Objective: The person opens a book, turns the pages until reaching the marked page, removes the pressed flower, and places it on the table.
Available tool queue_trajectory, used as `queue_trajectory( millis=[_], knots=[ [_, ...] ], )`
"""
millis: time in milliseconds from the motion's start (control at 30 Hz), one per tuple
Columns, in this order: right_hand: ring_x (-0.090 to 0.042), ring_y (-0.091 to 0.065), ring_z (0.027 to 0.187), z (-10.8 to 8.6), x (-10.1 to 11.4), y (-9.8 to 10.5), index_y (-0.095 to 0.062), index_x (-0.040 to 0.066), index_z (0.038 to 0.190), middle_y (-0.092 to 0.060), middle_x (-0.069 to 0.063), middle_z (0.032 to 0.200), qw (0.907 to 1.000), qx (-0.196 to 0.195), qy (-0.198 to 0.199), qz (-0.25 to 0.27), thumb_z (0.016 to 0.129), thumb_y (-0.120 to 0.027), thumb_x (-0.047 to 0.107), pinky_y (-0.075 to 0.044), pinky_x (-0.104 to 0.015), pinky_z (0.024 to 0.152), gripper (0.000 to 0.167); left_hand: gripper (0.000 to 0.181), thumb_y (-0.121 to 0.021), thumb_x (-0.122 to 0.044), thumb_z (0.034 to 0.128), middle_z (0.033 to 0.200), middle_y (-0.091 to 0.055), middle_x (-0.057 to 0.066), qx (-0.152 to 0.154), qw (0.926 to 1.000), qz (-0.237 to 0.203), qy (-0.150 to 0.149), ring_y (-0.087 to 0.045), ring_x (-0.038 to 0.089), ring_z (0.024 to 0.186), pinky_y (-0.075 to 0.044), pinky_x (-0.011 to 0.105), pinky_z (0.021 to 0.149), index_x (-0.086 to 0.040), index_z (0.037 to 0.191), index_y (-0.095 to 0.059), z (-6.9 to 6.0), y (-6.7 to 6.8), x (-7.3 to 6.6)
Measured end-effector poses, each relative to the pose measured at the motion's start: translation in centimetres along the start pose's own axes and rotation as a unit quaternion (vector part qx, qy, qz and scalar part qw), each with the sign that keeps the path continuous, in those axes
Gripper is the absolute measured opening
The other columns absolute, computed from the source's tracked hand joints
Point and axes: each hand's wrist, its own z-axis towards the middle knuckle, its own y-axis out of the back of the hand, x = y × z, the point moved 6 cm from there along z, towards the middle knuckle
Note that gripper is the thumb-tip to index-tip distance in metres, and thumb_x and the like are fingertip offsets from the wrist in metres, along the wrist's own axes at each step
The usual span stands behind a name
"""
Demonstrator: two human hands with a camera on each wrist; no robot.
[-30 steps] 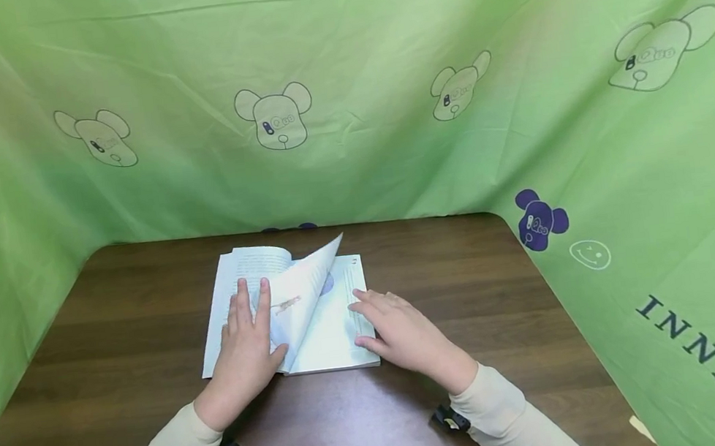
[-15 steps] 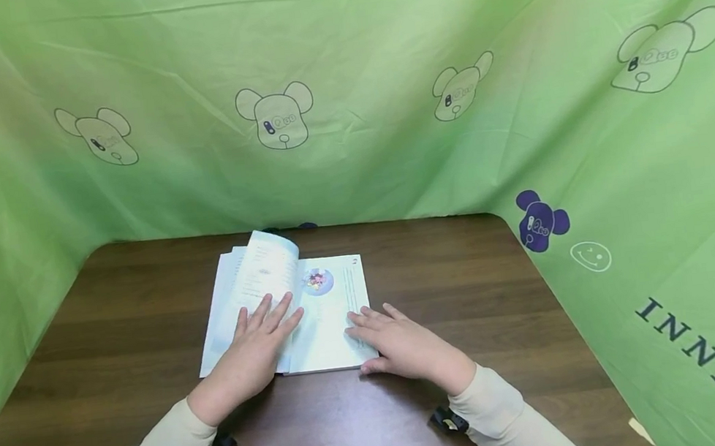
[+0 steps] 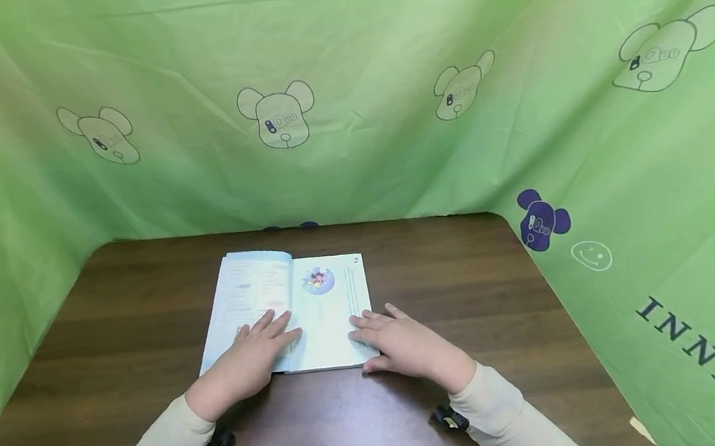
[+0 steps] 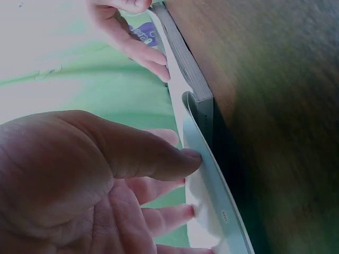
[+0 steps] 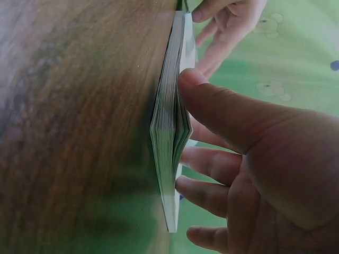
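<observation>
An open book (image 3: 331, 336) lies on the wooden table, its left pages slightly curved near the spine. A round coloured picture (image 3: 318, 280) is printed on the right page. My left hand (image 3: 247, 360) rests on the lower left page with its fingers spread towards the spine. In the left wrist view, the thumb (image 4: 159, 153) touches the near edge of the left page. My right hand (image 3: 407, 346) lies at the right page's lower outer corner, fingers extended over the margin. The right wrist view has its thumb (image 5: 222, 106) at the near edge, above a thick page block (image 5: 168, 111).
The brown wooden table (image 3: 456, 278) extends around the book on all sides. A green curtain (image 3: 365, 170) printed with bear heads hangs behind and beside the table. Black wrist devices (image 3: 449, 418) show under the sleeves.
A raised page has turned over from right to left and now lies flat, uncovering the round picture. My left hand has come down onto the left page; the right hand has shifted only slightly.
</observation>
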Motion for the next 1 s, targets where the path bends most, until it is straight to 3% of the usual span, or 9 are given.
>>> queue_trajectory(
  millis=[267,500,733,833,1000],
  knots=[
    [-0.028,-0.049,0.143,0.02,-0.19,0.21,-0.063,0.014,0.140,-0.053,-0.006,0.154,0.9999,-0.012,0.004,0.000,0.092,-0.074,0.044,-0.030,-0.062,0.118,0.058,0.044,-0.054,0.005,0.0936,0.158,-0.045,0.018,-0.009,0.9995,-0.015,0.028,-0.035,0.044,0.149,-0.036,0.078,0.102,-0.009,0.132,-0.068,-0.04,0.32,0.00],
    [-0.029,-0.048,0.144,-0.03,-0.22,0.17,-0.063,0.014,0.141,-0.053,-0.006,0.154,0.9999,0.002,0.003,0.015,0.093,-0.073,0.042,-0.029,-0.064,0.117,0.056,0.041,-0.056,-0.001,0.0922,0.160,-0.043,0.016,0.004,0.9980,-0.034,0.053,-0.032,0.042,0.151,-0.032,0.079,0.104,-0.010,0.131,-0.069,-0.01,0.01,-0.10],
    [-0.029,-0.051,0.142,-0.09,-0.22,0.42,-0.067,0.014,0.137,-0.056,-0.006,0.151,0.9998,0.001,0.003,0.022,0.097,-0.070,0.035,-0.031,-0.066,0.115,0.046,0.040,-0.056,-0.003,0.0922,0.158,-0.045,0.015,-0.009,0.9982,-0.029,0.051,-0.035,0.042,0.150,-0.034,0.079,0.103,-0.011,0.129,-0.071,0.13,-0.06,-0.04],
    [-0.028,-0.055,0.138,-0.05,-0.08,0.55,-0.072,0.016,0.130,-0.060,-0.006,0.147,0.9998,0.000,0.020,-0.002,0.099,-0.068,0.032,-0.036,-0.064,0.113,0.035,0.039,-0.055,-0.005,0.0939,0.158,-0.045,0.014,-0.011,0.9976,-0.034,0.059,-0.035,0.041,0.150,-0.033,0.079,0.103,-0.011,0.128,-0.071,0.13,-0.12,0.02],
    [-0.025,-0.064,0.128,0.04,0.30,0.77,-0.077,0.019,0.104,-0.070,-0.004,0.134,0.9970,-0.019,0.058,-0.049,0.098,-0.068,0.021,-0.047,-0.058,0.106,0.010,0.030,-0.062,-0.017,0.0986,0.157,-0.047,0.014,-0.019,0.9955,-0.049,0.079,-0.034,0.041,0.150,-0.031,0.080,0.104,-0.011,0.126,-0.072,0.19,-0.25,-0.01]
  ],
)
